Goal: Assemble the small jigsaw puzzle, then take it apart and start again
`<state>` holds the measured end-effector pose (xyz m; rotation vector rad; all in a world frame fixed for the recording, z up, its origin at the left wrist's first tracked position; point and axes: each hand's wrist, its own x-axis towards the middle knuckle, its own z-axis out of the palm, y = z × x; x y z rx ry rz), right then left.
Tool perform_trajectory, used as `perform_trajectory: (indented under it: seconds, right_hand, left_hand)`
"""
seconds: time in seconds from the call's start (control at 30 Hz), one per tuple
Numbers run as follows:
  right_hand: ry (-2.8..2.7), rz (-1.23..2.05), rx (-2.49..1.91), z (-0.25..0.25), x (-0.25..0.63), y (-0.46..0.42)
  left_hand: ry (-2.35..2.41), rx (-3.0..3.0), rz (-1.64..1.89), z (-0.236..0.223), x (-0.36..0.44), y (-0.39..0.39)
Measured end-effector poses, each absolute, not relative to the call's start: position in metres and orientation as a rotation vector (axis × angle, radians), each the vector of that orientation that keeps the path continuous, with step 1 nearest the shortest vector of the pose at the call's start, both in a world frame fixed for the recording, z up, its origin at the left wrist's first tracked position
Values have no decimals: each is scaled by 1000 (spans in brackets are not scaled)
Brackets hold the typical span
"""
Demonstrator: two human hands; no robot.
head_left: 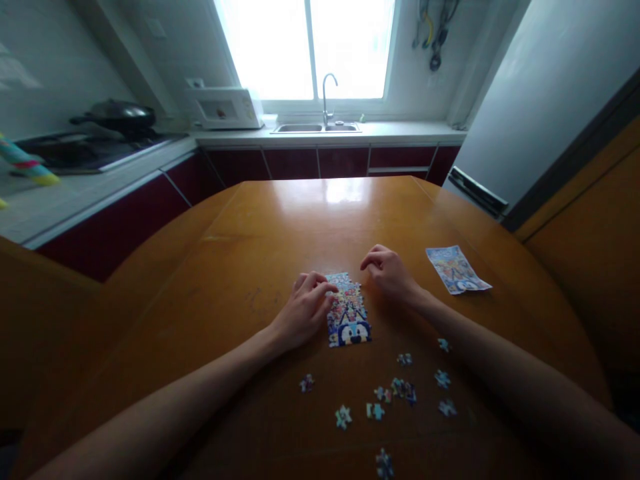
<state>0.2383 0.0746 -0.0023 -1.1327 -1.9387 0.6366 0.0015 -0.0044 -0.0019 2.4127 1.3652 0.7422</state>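
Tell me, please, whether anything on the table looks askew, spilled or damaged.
Nothing looks spilled or clearly damaged. The printed sheet right of the right hand lies at an angle, its near edge slightly curled. Loose pieces lie scattered nearer the camera, which seems ordinary beside a partly assembled puzzle.

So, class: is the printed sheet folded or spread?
The sheet is spread, right of the puzzle: its printed face shows broadly, though its near edge looks bent.
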Motion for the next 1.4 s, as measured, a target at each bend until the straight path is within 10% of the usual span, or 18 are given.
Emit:
perform_trajectory:
  seconds: [1.07, 1.4]
  right_hand:
    - [-2037, 536, -1103, 0, 246, 74]
    - [-1872, 379, -1108, 100, 280, 57]
  left_hand:
    - [1342, 2384, 829, 0, 1, -5]
    - [1306, 2363, 828, 0, 0, -3]
